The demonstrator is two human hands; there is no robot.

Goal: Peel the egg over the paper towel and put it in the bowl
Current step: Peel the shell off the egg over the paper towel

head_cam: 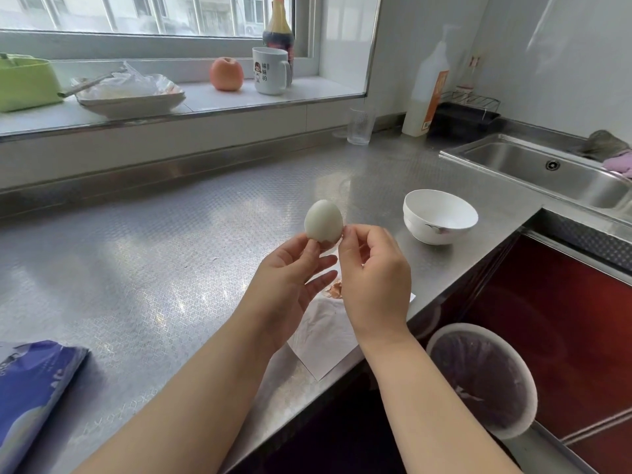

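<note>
A stainless steel counter (143, 268) with an embossed pattern runs along the far wall beneath a wide window (147, 15), through which daylight enters and reflects off the metal surface. The white windowsill (273, 97) carries a green container (24, 83), a plate (130, 100) with crumpled plastic, an apple (226, 74), a white mug (270, 75) and a dark bottle (278, 32). At right, white wall panels (564, 63) back a steel sink (547, 169) with a white dispenser bottle (427, 94) and a clear glass (360, 126) to its left, while dark red cabinet fronts (564, 302) and a lined waste bin (482, 378) stand below the counter edge.
</note>
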